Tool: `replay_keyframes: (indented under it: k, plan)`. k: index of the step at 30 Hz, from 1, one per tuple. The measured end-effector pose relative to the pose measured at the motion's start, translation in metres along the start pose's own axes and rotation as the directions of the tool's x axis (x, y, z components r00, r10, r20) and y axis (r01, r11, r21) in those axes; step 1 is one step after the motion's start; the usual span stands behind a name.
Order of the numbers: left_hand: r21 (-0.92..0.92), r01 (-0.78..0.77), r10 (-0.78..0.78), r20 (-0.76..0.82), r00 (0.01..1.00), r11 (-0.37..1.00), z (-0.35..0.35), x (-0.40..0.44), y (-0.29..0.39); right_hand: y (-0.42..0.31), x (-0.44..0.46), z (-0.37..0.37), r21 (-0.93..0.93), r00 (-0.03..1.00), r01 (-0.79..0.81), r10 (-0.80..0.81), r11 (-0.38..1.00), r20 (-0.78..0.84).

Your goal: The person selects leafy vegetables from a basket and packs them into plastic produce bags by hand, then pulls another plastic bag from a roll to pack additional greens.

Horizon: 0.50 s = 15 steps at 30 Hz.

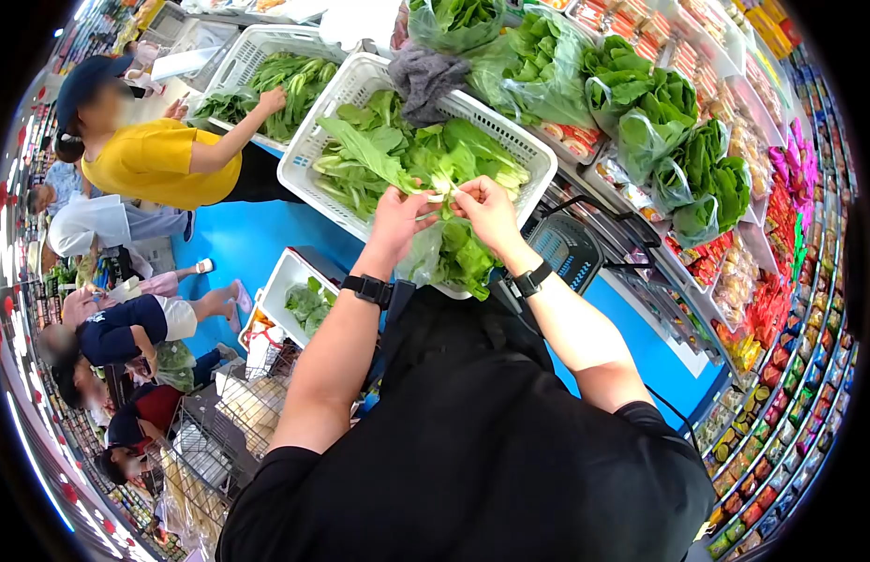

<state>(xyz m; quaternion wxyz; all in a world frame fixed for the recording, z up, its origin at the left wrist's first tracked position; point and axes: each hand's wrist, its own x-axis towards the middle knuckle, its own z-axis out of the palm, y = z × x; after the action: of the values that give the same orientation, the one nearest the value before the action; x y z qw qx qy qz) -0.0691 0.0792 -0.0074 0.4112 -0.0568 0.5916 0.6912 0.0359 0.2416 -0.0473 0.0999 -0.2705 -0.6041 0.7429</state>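
Note:
Both my hands are over a white plastic crate of leafy greens. My left hand pinches the pale stem end of a leafy green, with one long leaf reaching up and to the left. Fingers of my right hand close on the same pale stems from the other side, and the two hands almost meet. Below the fingers, more green leaves hang near the crate's front edge, beside what looks like clear plastic. A grey cloth lies over the crate's far rim.
At left, a person in a yellow top reaches into another crate of greens. Bagged lettuces line the right shelf. A dark basket sits by my right arm. A white bin and wire cart are at left.

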Motion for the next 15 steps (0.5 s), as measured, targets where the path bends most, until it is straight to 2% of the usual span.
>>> replay_keyframes:
  k: [4, 7, 9, 10, 12, 13, 15]
  plan:
    - [0.051, 0.088, -0.086, -0.038, 0.996, 0.995, -0.022, 0.013, -0.008, 0.011, -0.004, -0.007, -0.150, 0.999, -0.041, 0.040, 0.988, -0.007]
    - [0.079, 0.147, -0.144, -0.046, 0.989, 0.986, -0.054, 0.026, -0.024, 0.020, -0.004, -0.011, -0.087, 0.996, -0.086, 0.086, 0.992, -0.004]
    - [0.193, 0.209, -0.177, -0.171, 0.969, 0.959, -0.064, 0.030, -0.027, 0.022, -0.003, -0.015, -0.137, 0.999, -0.051, 0.049, 0.989, -0.016]
    - [0.194, 0.213, -0.182, -0.167, 0.969, 0.957, -0.063, 0.027, -0.027, 0.023, -0.004, -0.018, -0.188, 1.000, -0.019, 0.015, 0.982, -0.024]
    - [0.440, 0.205, -0.044, -0.349, 0.936, 0.874, -0.059, 0.018, -0.021, 0.021, -0.004, -0.023, -0.214, 0.998, -0.007, -0.007, 0.977, -0.064]
    - [0.440, 0.204, -0.044, -0.347, 0.937, 0.874, -0.054, 0.014, -0.012, 0.014, -0.004, -0.025, -0.239, 0.995, 0.009, -0.034, 0.971, -0.098]
    - [0.688, 0.249, -0.020, -0.322, 0.947, 0.682, -0.045, 0.006, 0.001, 0.001, -0.006, -0.035, -0.268, 0.994, -0.002, -0.026, 0.963, -0.102]
